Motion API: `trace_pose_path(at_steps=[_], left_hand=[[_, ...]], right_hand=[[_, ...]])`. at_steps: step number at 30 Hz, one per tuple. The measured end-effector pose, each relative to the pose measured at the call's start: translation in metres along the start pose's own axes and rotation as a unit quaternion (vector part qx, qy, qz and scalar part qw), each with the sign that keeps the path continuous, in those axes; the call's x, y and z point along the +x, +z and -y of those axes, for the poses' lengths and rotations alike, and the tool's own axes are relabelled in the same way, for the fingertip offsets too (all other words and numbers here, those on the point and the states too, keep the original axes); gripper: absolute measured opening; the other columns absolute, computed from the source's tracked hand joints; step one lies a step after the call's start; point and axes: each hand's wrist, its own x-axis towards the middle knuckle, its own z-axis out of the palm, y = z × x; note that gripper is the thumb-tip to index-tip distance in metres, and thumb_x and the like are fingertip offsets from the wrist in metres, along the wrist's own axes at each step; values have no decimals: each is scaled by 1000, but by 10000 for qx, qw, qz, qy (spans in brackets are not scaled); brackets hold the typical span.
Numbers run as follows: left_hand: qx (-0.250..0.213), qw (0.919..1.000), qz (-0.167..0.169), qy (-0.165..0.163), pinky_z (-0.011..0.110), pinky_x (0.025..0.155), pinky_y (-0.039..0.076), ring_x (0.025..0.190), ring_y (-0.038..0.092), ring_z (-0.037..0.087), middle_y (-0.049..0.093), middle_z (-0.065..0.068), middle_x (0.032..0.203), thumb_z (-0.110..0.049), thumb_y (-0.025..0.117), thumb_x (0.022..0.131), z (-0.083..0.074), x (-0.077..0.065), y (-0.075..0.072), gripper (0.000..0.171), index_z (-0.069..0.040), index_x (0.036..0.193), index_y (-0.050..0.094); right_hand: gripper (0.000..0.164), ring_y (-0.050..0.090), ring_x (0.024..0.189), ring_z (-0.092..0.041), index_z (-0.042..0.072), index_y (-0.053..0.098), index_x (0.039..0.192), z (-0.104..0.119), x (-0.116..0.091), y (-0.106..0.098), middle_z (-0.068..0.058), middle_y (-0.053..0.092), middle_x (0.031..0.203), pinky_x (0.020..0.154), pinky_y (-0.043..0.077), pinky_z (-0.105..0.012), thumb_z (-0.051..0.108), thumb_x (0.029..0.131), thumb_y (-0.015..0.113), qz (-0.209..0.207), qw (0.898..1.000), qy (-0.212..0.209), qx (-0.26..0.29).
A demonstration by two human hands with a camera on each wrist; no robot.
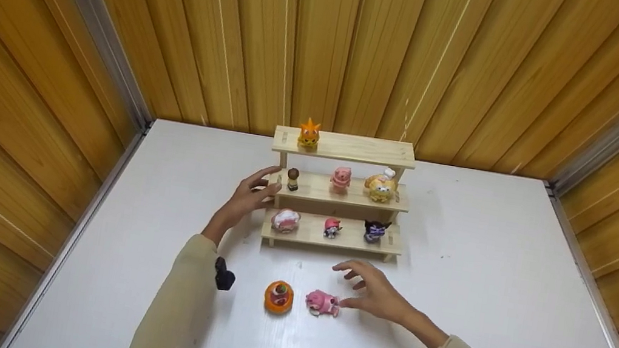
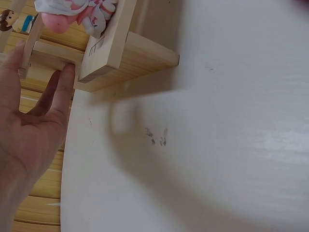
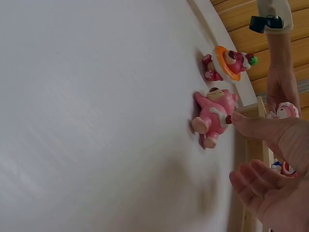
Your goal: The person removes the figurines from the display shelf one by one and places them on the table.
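Note:
My left hand (image 1: 242, 206) grips the left end of a small three-tier wooden display shelf (image 1: 314, 186) at its middle board. In the left wrist view, the thumb and fingers of that hand (image 2: 36, 123) lie on either side of the board's end. My right hand (image 1: 380, 295) is spread beside a pink bear figurine (image 1: 319, 302) lying on the table. The right wrist view shows the thumb tip right at the bear figurine (image 3: 215, 118), the other fingers apart from it. Left of the bear sits a figurine with an orange swim ring (image 1: 278, 304).
An orange spiky figurine (image 1: 309, 135) stands on the top tier. The middle tier bears a brown-haired figurine (image 1: 292, 179), a pink one (image 1: 340, 180) and a yellow one with a chef's hat (image 1: 381, 188). Three more figurines (image 1: 332, 228) occupy the bottom tier. Wood-panelled walls (image 1: 323, 41) enclose the white table (image 1: 491, 275).

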Motion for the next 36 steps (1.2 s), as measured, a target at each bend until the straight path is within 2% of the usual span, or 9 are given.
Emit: trace_pose_path(at_steps=[4,9,15,21,27,32,36], left_hand=[[-28,10000,-32,1,46,109,52,118,54,24,43,15,132,-27,63,103,1,1,0,53,-24,154,47],[28,10000,-35,-65,45,110,52,119,53,24,43,16,134,-27,63,104,0,1,0,55,-22,155,46],[-50,10000,-29,35,46,109,53,113,54,21,44,15,131,-24,62,104,0,1,0,54,-22,155,45],[-131,9999,-55,88,45,108,54,109,56,19,47,14,127,-22,62,104,2,0,2,53,-20,155,46],[-114,9999,-72,100,45,107,54,109,56,19,47,14,126,-21,61,105,1,0,2,53,-20,155,46],[-112,9999,-110,66,44,107,54,111,56,20,47,14,128,-20,61,104,2,-1,3,52,-20,155,47],[-82,9999,-116,79,45,107,54,113,55,21,46,16,131,-21,61,104,2,-1,4,53,-20,155,46]], right_hand=[[53,62,111,-46,0,61,131,6,8,-16,-22,62,130,90,60,-51,4,83,84,-33,9996,139,227],[44,65,112,-44,-1,63,129,15,23,-33,-23,66,127,94,59,-48,7,89,79,-102,9995,126,255],[42,64,115,-49,-8,62,130,31,48,-53,-29,65,126,98,57,-54,5,92,76,-136,9972,43,735],[43,64,115,-47,-6,62,131,58,70,-74,-27,66,127,100,58,-47,0,90,75,-246,9971,-37,720],[42,66,114,-43,-10,61,130,80,101,-91,-29,66,125,100,58,-42,-2,91,73,-590,9947,-207,817],[42,67,112,-41,-9,61,132,87,129,-107,-26,68,123,98,59,-40,-3,91,72,-838,9940,-144,689],[46,66,114,-41,-8,60,134,84,154,-124,-28,66,125,98,59,-35,-3,91,73,-951,9929,39,711]])
